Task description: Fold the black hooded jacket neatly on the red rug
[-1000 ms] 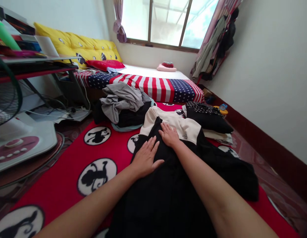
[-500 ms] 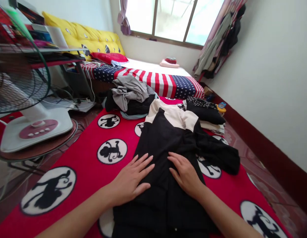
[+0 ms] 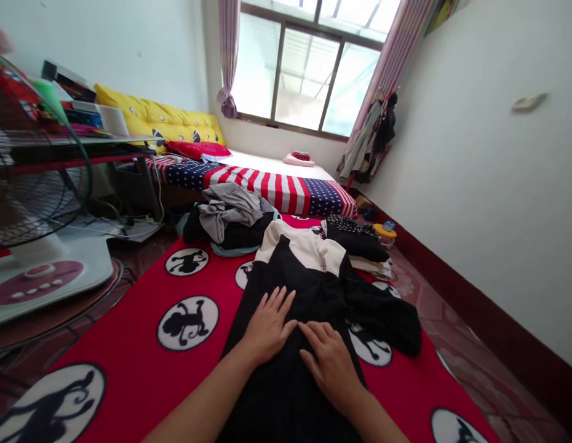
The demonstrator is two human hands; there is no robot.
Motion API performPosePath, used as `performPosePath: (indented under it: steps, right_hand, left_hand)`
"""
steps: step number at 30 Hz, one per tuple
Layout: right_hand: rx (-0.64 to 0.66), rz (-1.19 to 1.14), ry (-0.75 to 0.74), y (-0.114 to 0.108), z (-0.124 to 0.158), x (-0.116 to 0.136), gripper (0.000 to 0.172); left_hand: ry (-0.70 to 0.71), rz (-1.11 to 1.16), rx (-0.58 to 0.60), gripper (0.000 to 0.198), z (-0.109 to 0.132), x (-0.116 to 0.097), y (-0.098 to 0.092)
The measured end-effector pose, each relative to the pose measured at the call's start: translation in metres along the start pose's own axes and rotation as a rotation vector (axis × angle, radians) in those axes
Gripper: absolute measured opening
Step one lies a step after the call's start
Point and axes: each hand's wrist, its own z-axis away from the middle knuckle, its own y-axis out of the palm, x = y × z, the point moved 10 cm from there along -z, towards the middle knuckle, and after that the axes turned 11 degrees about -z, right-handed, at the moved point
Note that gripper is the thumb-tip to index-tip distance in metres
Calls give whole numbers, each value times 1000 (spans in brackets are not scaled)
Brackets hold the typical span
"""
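A person's two bare hands rest palm down on a black-and-cream garment [image 3: 316,286] spread lengthwise over a red blanket [image 3: 143,381] printed with monkeys in white circles. The left hand [image 3: 270,329] lies open, its fingers straight and slightly spread; the right hand [image 3: 329,363] is open too, its fingers close together and gently bent, the thumb apart. Neither grips the cloth. The left thumb and right fingertips nearly meet over the garment's black body, which runs beneath both hands; its cream upper section [image 3: 309,246] lies beyond them, toward the blanket's far end, and one black sleeve [image 3: 387,317] stretches toward the blanket's right edge. At the blanket's far end sit a loose heap of gray and black clothes [image 3: 233,212], left, and a neater stack of clothes [image 3: 357,243], right. An electric fan [image 3: 41,277] stands off the blanket's left side.
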Motion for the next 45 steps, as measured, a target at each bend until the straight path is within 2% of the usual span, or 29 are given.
performPosePath:
  steps: [2,4,7,9,12,15,18,20,23,25,27,28,29,31,33,34,36,37,38,41,42,43,45]
  right_hand:
    - [-5,12,29,-2,-7,-4,34]
    - [-22,24,63,-2,-14,-10,19]
    - [-92,50,62,-5,-17,-13,25]
    - [-138,26,-14,-7,-16,-5,19]
    - [-107,-67,-106,-1,-13,7,11]
    - [-82,-124,-39,4,-13,2,9]
    - [-123,-216,17,-3,-10,-9,21]
    - [-215,-301,61,-23,-4,-29,20]
    - [-519,-176,188,-81,20,-81,15]
    - [-652,86,321,-115,42,-122,30]
    - [-652,244,519,-133,63,-168,55]
    - [-619,275,609,-136,73,-189,60]
    - [-574,276,666,-137,81,-206,58]
    - [-484,197,697,-135,89,-228,41]
    - [-480,42,731,-143,92,-239,28]
    - [-551,-67,787,-153,94,-245,24]
    - [-799,-302,935,-180,96,-253,19]
    - [-974,-433,982,-193,94,-252,18]
    - [-1064,-502,977,-204,80,-246,18]
    - [-1178,-648,850,-219,16,-203,31]
    - [-1173,-697,790,-216,-7,-180,33]
    - [-1109,-825,690,-205,-34,-155,35]
    - [-835,-1051,493,-171,-83,-92,40]
  left_hand:
    - [-3,19,-13,58,2,7,9]
    - [-26,27,-39,53,5,13,10]
    - [-28,-44,-62,50,6,12,8]
    - [15,-112,-78,53,7,6,8]
    - [59,-175,-103,55,9,-1,9]
    - [56,-188,-113,53,10,-1,10]
    - [47,-181,-117,52,10,1,9]
    - [45,-173,-117,52,10,1,9]
    - [42,-154,-110,51,9,1,8]
    - [40,-134,-103,51,9,1,8]
    - [34,-104,-98,50,9,1,8]
    - [30,-85,-96,49,8,2,8]
    - [25,-62,-93,49,8,2,7]
    - [16,-2,-87,47,8,4,7]
    - [-1,90,-83,47,8,6,7]
    - [-20,153,-90,47,8,9,6]
    - [-83,319,-137,49,9,17,1]
    - [-126,420,-177,51,10,23,-2]
    - [-171,534,-222,52,11,31,-6]
    - [-295,927,-360,58,15,53,-11]
    - [-326,1049,-407,61,17,60,-12]
    - [-354,1153,-456,64,19,67,-14]
    - [-400,1293,-545,72,24,78,-17]
